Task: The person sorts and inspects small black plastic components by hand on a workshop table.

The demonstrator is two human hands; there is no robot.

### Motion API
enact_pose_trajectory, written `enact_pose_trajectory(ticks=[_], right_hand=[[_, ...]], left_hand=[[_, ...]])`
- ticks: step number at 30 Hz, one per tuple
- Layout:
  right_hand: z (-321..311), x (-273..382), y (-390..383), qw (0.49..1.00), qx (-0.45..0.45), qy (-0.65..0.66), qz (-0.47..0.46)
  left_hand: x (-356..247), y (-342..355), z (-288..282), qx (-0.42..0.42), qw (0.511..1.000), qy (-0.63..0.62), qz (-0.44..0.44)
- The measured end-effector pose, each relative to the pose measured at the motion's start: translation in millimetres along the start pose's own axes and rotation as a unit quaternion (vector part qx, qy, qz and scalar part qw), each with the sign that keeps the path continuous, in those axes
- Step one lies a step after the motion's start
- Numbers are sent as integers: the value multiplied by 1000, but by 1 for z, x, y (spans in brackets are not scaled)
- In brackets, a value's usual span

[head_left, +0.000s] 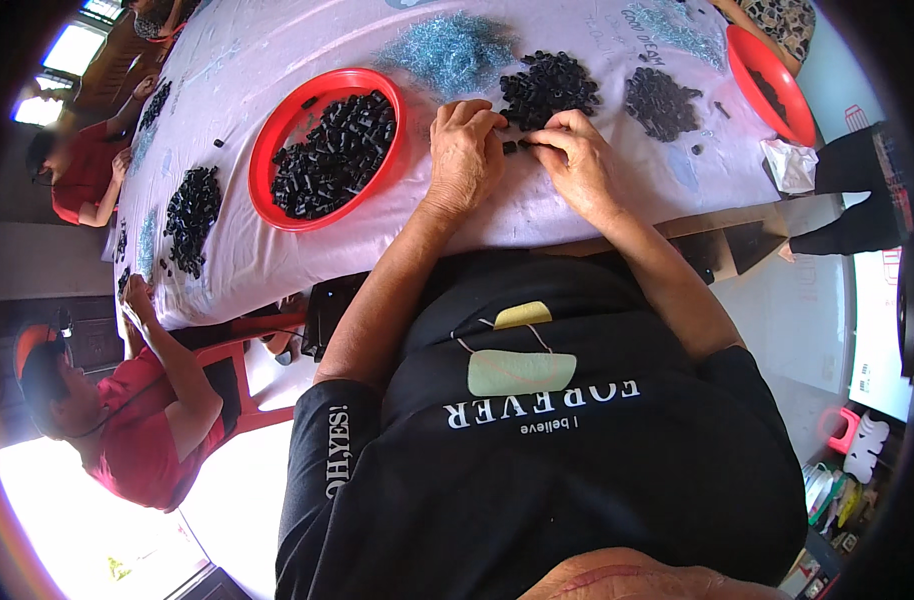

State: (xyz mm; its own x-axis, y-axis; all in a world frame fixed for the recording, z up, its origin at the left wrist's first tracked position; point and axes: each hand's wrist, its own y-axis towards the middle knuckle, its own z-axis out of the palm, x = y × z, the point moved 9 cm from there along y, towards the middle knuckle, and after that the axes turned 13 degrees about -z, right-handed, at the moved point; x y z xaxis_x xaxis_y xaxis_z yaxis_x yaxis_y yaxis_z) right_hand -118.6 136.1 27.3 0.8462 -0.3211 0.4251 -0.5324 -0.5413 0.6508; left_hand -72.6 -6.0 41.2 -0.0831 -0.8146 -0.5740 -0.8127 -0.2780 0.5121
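My left hand (465,150) rests on the cloth-covered table with its fingers bent together. Its fingertips reach the near left edge of a pile of small black pieces (549,88), and what they hold, if anything, is hidden. Just across from it, my right hand (579,165) is closed in a pinch at a small black piece (523,144). Another small black piece (509,147) lies on the cloth between the two hands. Beyond my left hand spreads a heap of clear bluish small pieces (449,52).
Left of my hands stands a red basin (401,130) of short black cylinders. More black pieces lie in piles at right (662,103) and far left (192,222). Another red basin (803,125) and a crumpled white packet (789,165) sit at the right edge. People work around the table.
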Motion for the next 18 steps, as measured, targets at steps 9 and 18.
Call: enact_pose_trajectory(ticks=[9, 18], right_hand=[[-2, 1, -1, 1000, -5, -26, -10], [-1, -8, -2, 998, -15, 38, 42]], left_hand=[[3, 2, -5, -29, 999, -6, -21], [9, 1, 0, -15, 999, 16, -37]])
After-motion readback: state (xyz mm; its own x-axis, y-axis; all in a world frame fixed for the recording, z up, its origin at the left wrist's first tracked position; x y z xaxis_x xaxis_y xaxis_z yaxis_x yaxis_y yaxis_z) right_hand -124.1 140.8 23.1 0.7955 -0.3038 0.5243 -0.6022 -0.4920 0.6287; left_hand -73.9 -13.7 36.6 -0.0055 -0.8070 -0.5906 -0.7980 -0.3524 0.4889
